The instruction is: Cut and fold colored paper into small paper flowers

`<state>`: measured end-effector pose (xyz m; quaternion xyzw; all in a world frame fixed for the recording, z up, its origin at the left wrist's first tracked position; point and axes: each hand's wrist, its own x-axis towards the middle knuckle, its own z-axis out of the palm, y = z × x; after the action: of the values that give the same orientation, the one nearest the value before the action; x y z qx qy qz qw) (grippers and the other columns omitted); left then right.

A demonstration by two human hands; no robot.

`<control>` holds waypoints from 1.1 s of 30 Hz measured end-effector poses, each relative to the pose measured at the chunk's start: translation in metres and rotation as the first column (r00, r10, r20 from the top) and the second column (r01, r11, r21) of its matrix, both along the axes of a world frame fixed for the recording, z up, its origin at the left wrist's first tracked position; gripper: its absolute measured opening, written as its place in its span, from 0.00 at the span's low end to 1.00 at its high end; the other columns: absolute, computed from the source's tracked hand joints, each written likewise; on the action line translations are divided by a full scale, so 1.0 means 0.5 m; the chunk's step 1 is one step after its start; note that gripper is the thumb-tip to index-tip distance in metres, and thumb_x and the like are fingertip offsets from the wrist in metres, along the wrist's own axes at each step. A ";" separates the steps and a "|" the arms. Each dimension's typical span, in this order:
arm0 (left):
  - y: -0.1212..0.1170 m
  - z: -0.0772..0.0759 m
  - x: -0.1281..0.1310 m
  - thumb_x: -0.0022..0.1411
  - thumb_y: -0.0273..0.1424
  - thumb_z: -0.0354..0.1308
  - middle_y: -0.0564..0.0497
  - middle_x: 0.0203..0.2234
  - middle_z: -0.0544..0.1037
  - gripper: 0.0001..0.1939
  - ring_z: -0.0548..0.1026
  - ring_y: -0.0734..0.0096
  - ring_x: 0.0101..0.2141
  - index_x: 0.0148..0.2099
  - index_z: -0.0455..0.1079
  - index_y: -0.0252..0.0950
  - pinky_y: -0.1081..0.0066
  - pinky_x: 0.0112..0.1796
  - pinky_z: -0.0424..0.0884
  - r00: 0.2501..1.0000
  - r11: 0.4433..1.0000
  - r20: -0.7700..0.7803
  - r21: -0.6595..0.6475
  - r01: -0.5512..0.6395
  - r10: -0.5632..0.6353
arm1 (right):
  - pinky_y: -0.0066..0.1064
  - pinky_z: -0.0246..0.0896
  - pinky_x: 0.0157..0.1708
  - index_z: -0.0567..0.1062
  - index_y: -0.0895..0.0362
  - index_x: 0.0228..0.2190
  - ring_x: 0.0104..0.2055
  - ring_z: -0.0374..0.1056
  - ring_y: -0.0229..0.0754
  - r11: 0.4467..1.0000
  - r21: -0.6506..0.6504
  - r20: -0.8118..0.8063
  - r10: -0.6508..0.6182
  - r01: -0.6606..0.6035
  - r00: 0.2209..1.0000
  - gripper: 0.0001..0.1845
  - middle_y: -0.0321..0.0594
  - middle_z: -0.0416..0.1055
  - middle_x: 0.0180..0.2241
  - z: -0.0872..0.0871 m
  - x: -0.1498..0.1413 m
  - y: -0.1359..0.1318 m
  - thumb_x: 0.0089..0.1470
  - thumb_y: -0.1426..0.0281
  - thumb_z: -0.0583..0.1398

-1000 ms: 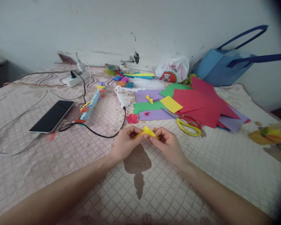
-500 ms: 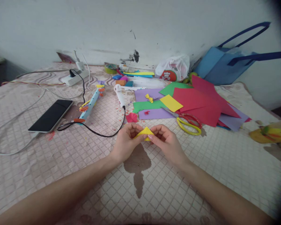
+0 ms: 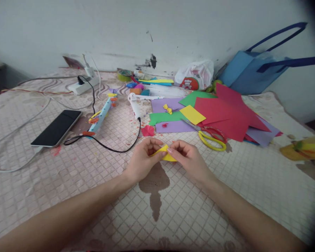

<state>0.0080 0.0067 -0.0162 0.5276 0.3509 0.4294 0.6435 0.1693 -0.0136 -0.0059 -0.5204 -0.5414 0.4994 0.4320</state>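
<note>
Both my hands meet over the quilted cover at the middle of the view, pinching a small folded yellow paper. My left hand grips its left end with thumb and fingers closed. My right hand presses the paper's right side with its fingertips closed on the fold. The paper is partly hidden between my fingers. A small folded red paper piece lies just beyond my left hand.
Coloured paper sheets and yellow-and-red scissors lie beyond my right hand. A black phone, a black cable, a white glue gun, a power strip, a white plastic bag and a blue bag sit further back.
My hands have drawn closer together and the yellow paper is folded smaller, now lower between my fingertips. The view has shifted slightly.
</note>
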 end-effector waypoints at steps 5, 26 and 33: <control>0.000 -0.002 0.001 0.55 0.30 0.61 0.51 0.29 0.74 0.13 0.74 0.72 0.32 0.41 0.62 0.34 0.70 0.36 0.70 1.000 1.000 0.006 0.000 0.012 -0.012 | 0.27 0.52 0.22 0.67 0.55 0.23 0.23 0.57 0.34 1.000 0.009 0.014 -0.023 0.022 1.000 0.12 0.31 0.61 0.21 0.000 -0.002 -0.002 0.50 0.61 0.60; -0.004 0.007 -0.001 0.52 0.29 0.62 0.54 0.25 0.72 0.15 0.72 0.76 0.28 0.41 0.63 0.34 0.73 0.31 0.68 1.000 0.997 -0.006 -0.069 0.014 -0.014 | 0.26 0.53 0.23 0.66 0.56 0.24 0.25 0.57 0.34 0.997 -0.001 0.022 0.080 -0.080 0.997 0.09 0.32 0.61 0.23 0.005 0.005 -0.002 0.50 0.65 0.60; -0.002 0.001 -0.001 0.51 0.30 0.63 0.53 0.26 0.73 0.16 0.73 0.74 0.28 0.42 0.63 0.35 0.72 0.31 0.68 0.999 0.997 -0.026 -0.064 0.035 -0.036 | 0.26 0.50 0.21 0.66 0.56 0.23 0.23 0.55 0.34 0.997 0.013 0.073 0.079 -0.080 0.994 0.10 0.31 0.59 0.22 0.000 0.009 -0.001 0.51 0.65 0.59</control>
<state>0.0076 0.0055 -0.0155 0.5186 0.3636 0.3994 0.6628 0.1737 -0.0142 -0.0061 -0.5127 -0.5811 0.4927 0.3959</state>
